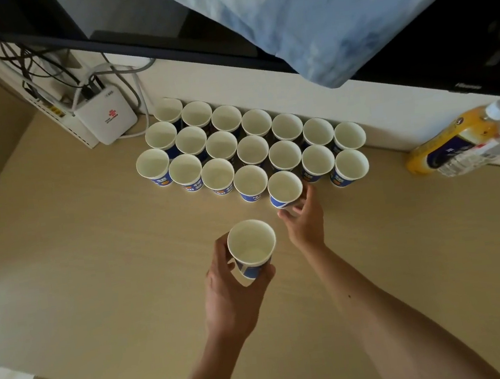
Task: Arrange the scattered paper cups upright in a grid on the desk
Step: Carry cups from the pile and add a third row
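Right hand (304,217): fingers (308,193) curled round white-and-blue paper cup (284,188) at front grid row on beige wooden worktop (91,240). Left hand (229,289) grips second cup (252,245). Risk: knuckles knock neighbouring cups (317,162), toppling row.

White box (106,117), far up-left of the left hand (228,296) gripping the near cup (250,242): red knot logo, small red print beside it too blurred to read. TV bezel (467,87), far up-right of the right hand (306,218) holding the row cup (284,186): pale word, approx "Hisense". Cup bands (193,186) & bottle label (451,150): chars unreadable
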Motion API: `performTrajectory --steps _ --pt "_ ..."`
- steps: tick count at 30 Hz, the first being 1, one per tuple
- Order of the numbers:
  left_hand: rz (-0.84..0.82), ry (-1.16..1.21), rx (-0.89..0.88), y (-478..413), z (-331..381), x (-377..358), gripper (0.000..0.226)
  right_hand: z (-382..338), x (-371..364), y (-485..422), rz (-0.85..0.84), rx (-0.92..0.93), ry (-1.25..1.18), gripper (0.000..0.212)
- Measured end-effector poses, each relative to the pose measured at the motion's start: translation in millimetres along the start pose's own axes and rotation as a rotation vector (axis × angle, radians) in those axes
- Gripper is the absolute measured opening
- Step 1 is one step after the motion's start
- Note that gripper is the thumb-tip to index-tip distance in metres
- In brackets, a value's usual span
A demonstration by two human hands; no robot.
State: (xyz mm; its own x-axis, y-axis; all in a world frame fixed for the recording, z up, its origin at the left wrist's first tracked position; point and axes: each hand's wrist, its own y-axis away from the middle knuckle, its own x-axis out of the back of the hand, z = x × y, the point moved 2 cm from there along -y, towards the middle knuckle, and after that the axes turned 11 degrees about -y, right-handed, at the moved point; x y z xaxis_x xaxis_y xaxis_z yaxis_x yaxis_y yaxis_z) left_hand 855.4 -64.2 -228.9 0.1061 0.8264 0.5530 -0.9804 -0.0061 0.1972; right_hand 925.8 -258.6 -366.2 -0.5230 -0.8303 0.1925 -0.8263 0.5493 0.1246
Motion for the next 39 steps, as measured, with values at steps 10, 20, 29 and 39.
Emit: performTrajectory --steps 10,20,29,39 --pt "-0.026 0.014 -0.054 -7.3 16.8 -26.1 0.060 -64.4 69.7 72.4 -0.219 -0.220 -0.345 0.063" --pt "-0.156 -0.077 -0.254 -7.4 47.9 -61.2 0.070 -105.8 98.2 71.7 -0.397 -0.116 -0.255 0.062" --pt "-0.171 -0.150 -0.166 -5.1 29.8 -50.1 0.080 -65.9 94.3 32.8 0.020 -0.126 -0.272 0.055" --pt "-0.141 -0.126 -0.101 -8.0 12.8 -36.7 0.076 -22.7 66.7 3.8 0.048 -0.139 -0.159 0.061"
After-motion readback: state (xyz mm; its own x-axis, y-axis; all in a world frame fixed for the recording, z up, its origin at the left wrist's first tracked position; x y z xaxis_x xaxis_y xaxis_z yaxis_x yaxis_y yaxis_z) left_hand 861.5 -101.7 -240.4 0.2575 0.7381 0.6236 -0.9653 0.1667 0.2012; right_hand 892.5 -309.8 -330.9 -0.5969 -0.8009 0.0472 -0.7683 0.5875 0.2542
